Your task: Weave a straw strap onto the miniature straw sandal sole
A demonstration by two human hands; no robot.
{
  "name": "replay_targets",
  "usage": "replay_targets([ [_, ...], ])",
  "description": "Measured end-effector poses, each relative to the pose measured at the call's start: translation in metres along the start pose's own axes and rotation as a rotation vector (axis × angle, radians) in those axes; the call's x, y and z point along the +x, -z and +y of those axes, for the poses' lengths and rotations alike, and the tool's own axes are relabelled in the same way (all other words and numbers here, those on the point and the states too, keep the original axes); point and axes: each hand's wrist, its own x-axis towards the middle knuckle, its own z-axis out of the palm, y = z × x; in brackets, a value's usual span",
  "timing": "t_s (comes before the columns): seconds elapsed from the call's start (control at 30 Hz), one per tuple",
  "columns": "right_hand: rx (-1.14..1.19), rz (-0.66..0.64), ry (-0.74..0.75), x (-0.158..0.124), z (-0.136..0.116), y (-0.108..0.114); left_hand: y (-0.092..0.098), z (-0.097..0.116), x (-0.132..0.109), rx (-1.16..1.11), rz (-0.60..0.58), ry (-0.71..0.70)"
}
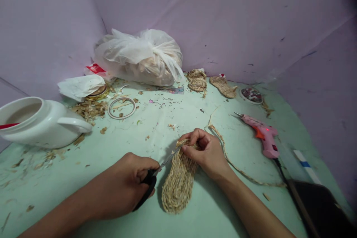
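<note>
A woven straw shoe sole (180, 184) stands tilted on the green tabletop, its braid coiled in long loops. My right hand (202, 150) pinches its far end between thumb and fingers. My left hand (129, 184) is closed round the black handles of a pair of scissors (147, 187). The scissor blades reach to the sole's far end, next to my right thumb; whether they are parted there I cannot tell. A length of braided straw cord (237, 171) runs from near my right hand across the table to the right.
A pink glue gun (263, 134) with a lit red light lies at right, its cable running toward me. A white pitcher (55, 122) lies at left. Behind are a tape ring (122, 108), a tied plastic bag (142, 59), small woven pieces (197, 80) and straw scraps (90, 109).
</note>
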Motion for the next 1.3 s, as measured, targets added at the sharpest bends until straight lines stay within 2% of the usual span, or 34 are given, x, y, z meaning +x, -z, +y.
replay_targets([
  [0.13,0.013,-0.016,0.016,-0.001,0.000,0.000,0.000,-0.004,0.000,-0.161,-0.060,0.021],
  [0.3,0.026,-0.007,0.036,-0.003,0.000,-0.002,-0.003,-0.009,0.000,-0.253,-0.118,0.149],
  [0.4,0.021,-0.006,0.037,-0.003,0.002,-0.005,-0.009,-0.011,-0.001,-0.224,-0.058,0.165],
  [0.5,-0.013,0.011,0.048,-0.003,0.005,-0.007,-0.016,-0.013,-0.001,-0.136,0.045,0.076],
  [0.6,-0.090,0.039,0.068,-0.004,0.008,-0.009,-0.021,-0.017,0.000,-0.088,0.096,0.033],
  [0.87,-0.196,0.009,0.075,-0.008,0.005,-0.011,-0.020,-0.022,0.003,-0.135,0.051,0.151],
  [0.93,-0.205,0.001,0.087,-0.008,0.005,-0.012,-0.021,-0.018,0.002,-0.043,0.101,0.127],
  [1.1,-0.288,0.024,0.155,-0.010,0.007,-0.014,-0.030,-0.006,0.000,0.446,0.346,0.069],
  [1.3,-0.318,0.093,0.218,-0.010,0.008,-0.016,-0.048,0.004,0.004,0.818,0.431,0.124],
])
